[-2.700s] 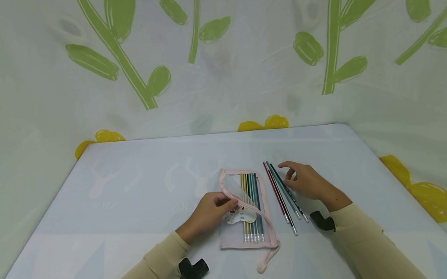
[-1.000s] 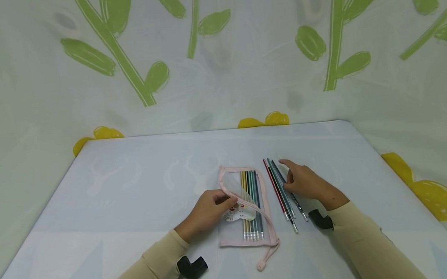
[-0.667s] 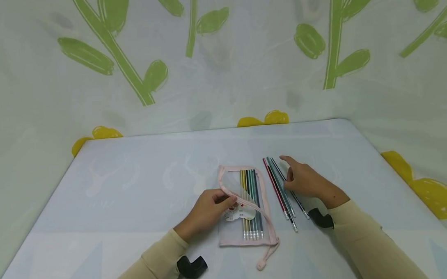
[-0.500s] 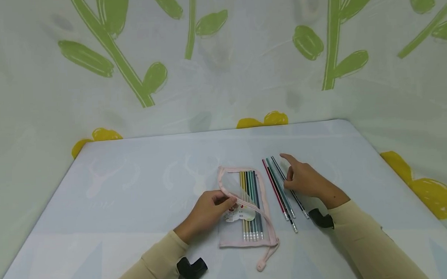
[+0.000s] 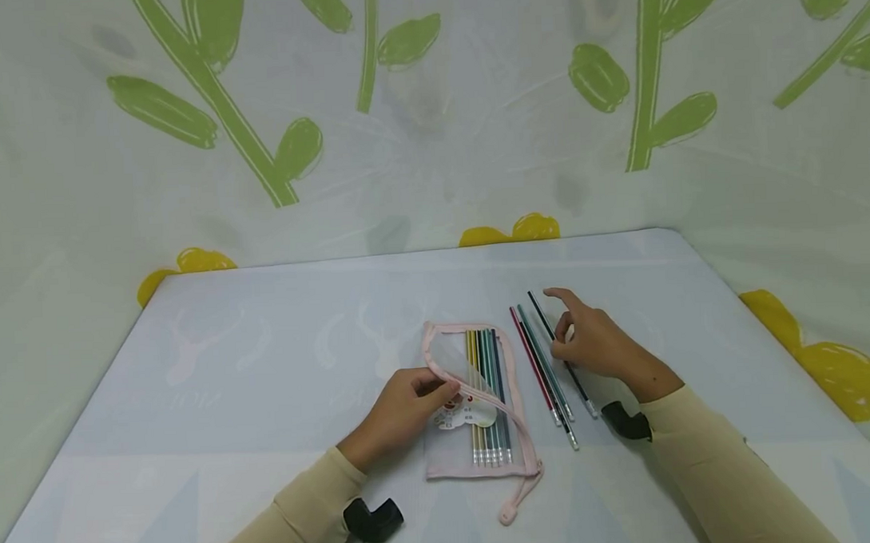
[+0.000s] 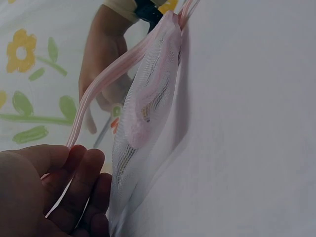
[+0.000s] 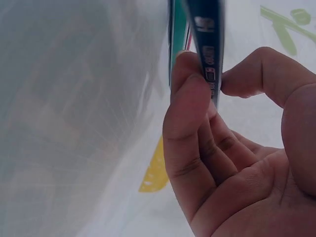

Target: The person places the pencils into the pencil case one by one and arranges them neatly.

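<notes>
My left hand point(image 5: 404, 412) pinches the pink zipper edge of a see-through mesh pencil case point(image 5: 449, 456), lifting its flap; in the left wrist view the pink edging point(image 6: 106, 74) rises from my fingers. Several pencils point(image 5: 491, 437) lie side by side within the case's outline, beneath a white label. To the right, my right hand point(image 5: 599, 342) pinches a dark pencil point(image 5: 581, 390) between thumb and fingers, the index finger extended in the head view. Up close, the right wrist view shows this dark blue pencil point(image 7: 205, 29) with white lettering. Red, black and teal pencils point(image 5: 542, 364) lie beside it.
The case's pull cord with a pink bead point(image 5: 509, 513) trails toward the front of the pale table point(image 5: 265, 341). Behind the table hangs a backdrop point(image 5: 474, 142) printed with green leaves. Black wrist mounts point(image 5: 374, 520) are on both sleeves.
The dark pencil, pinched by my right hand, has separated from the other loose pencils and shifted away from me. My left hand keeps its hold on the case edge.
</notes>
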`<act>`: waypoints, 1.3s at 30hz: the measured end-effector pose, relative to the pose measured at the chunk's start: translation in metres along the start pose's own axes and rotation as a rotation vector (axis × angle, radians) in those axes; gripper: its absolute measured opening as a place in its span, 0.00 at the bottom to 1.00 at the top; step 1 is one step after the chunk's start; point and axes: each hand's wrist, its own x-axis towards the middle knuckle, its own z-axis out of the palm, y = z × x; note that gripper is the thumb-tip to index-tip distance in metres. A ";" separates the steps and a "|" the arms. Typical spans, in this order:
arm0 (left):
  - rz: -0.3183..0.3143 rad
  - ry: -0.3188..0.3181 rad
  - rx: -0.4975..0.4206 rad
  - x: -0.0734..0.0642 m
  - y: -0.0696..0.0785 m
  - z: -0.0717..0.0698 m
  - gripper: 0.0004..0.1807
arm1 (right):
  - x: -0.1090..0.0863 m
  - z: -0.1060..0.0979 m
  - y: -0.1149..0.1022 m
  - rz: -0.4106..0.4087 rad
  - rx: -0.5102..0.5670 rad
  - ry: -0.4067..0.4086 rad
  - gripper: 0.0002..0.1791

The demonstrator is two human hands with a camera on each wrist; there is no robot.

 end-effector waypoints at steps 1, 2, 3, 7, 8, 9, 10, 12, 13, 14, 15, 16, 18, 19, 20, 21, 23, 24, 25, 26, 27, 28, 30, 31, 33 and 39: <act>0.005 -0.001 -0.003 0.000 0.000 0.000 0.15 | 0.000 0.000 0.000 0.001 0.005 0.005 0.46; 0.008 -0.002 -0.002 0.000 0.001 0.000 0.15 | 0.000 0.000 -0.001 -0.001 0.009 0.008 0.46; 0.006 -0.004 -0.005 0.000 0.001 0.000 0.15 | 0.000 0.000 -0.001 -0.001 0.014 0.011 0.46; -0.008 -0.009 -0.009 0.001 0.001 0.000 0.15 | -0.001 0.000 -0.002 0.006 0.036 0.006 0.47; -0.008 -0.009 -0.007 0.001 0.001 0.000 0.15 | -0.001 0.000 -0.002 0.005 0.045 0.002 0.47; -0.009 -0.008 -0.009 0.001 0.001 0.001 0.15 | -0.001 0.000 -0.002 0.008 0.054 -0.001 0.47; -0.007 -0.008 -0.010 0.000 0.002 0.001 0.15 | -0.001 0.000 -0.002 0.008 0.064 -0.004 0.48; -0.005 -0.006 -0.014 0.000 0.002 0.001 0.15 | -0.001 0.000 -0.003 0.007 0.083 -0.010 0.49; -0.004 -0.005 -0.015 0.000 0.002 0.001 0.15 | -0.002 0.000 -0.003 0.007 0.089 -0.012 0.49; -0.006 -0.004 -0.017 0.000 0.003 0.001 0.14 | -0.002 -0.001 -0.003 0.006 0.093 -0.013 0.50; -0.006 -0.003 -0.019 0.000 0.003 0.001 0.14 | -0.002 -0.001 -0.004 0.006 0.098 -0.013 0.50; -0.006 -0.002 -0.019 -0.001 0.003 0.001 0.14 | -0.001 -0.001 -0.004 0.004 0.104 -0.013 0.50; -0.004 -0.002 -0.019 -0.001 0.003 0.001 0.14 | -0.001 -0.002 -0.004 0.001 0.117 -0.014 0.51; -0.004 -0.002 -0.019 -0.001 0.003 0.001 0.14 | -0.001 -0.002 -0.004 0.001 0.123 -0.014 0.51; -0.002 -0.003 -0.020 -0.001 0.003 0.001 0.14 | -0.001 -0.002 -0.005 0.001 0.129 -0.014 0.52; -0.002 -0.004 -0.021 -0.001 0.003 0.001 0.14 | 0.000 -0.003 -0.005 0.001 0.138 -0.014 0.52; -0.002 -0.004 -0.022 0.000 0.002 0.001 0.14 | 0.000 -0.003 -0.006 0.004 0.156 -0.019 0.53; -0.003 -0.003 -0.022 0.000 0.002 0.000 0.14 | 0.000 -0.003 -0.007 0.009 0.165 -0.023 0.53; -0.003 -0.001 -0.020 0.000 0.002 0.000 0.14 | 0.000 -0.002 -0.007 0.016 0.175 -0.028 0.53; -0.003 0.001 -0.018 0.000 0.001 0.000 0.14 | 0.000 -0.002 -0.007 0.022 0.188 -0.032 0.53; -0.004 0.002 -0.017 0.000 0.001 0.000 0.13 | 0.000 -0.002 -0.008 0.029 0.200 -0.034 0.53; -0.003 0.003 -0.016 0.000 0.001 0.000 0.13 | 0.000 -0.002 -0.008 0.037 0.211 -0.037 0.53; -0.001 0.001 -0.021 0.000 0.001 0.000 0.13 | 0.000 -0.001 -0.009 0.051 0.230 -0.040 0.54; 0.000 0.000 -0.022 0.000 0.001 0.000 0.13 | 0.000 -0.001 -0.009 0.056 0.241 -0.041 0.54; 0.003 -0.003 -0.024 0.000 0.001 0.000 0.14 | 0.000 0.000 -0.010 0.063 0.256 -0.044 0.54; 0.006 -0.005 -0.021 0.000 0.001 0.000 0.14 | 0.000 0.001 -0.013 0.078 0.295 -0.031 0.53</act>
